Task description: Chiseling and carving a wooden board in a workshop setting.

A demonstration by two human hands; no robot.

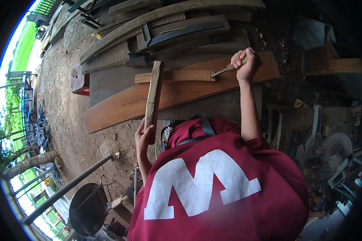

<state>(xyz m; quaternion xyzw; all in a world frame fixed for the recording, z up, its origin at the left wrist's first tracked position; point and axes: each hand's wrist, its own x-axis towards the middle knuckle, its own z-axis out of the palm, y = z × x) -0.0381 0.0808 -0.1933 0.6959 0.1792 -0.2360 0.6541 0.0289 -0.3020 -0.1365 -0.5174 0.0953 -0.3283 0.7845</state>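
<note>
right fingers (237, 61) grip a chisel (230, 67); left fingers (140, 129), a wooden bar (152, 96).

Below the wooden strip (185, 76) at mid-frame, the broad board (197, 89) offers open room; the left hand's (143, 135) wooden bar (153, 94) obstructs passage leftward, the chisel (225, 70) rightward, and stacked planks (140, 22) crowd the upper centre.

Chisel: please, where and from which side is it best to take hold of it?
Probably best by the wooden handle, from the right, with fingers wrapped around it, as the right hand holds it now. The chisel slants, its narrow metal blade pointing left toward the end of the strip, so this side keeps clear of the tip.
</note>
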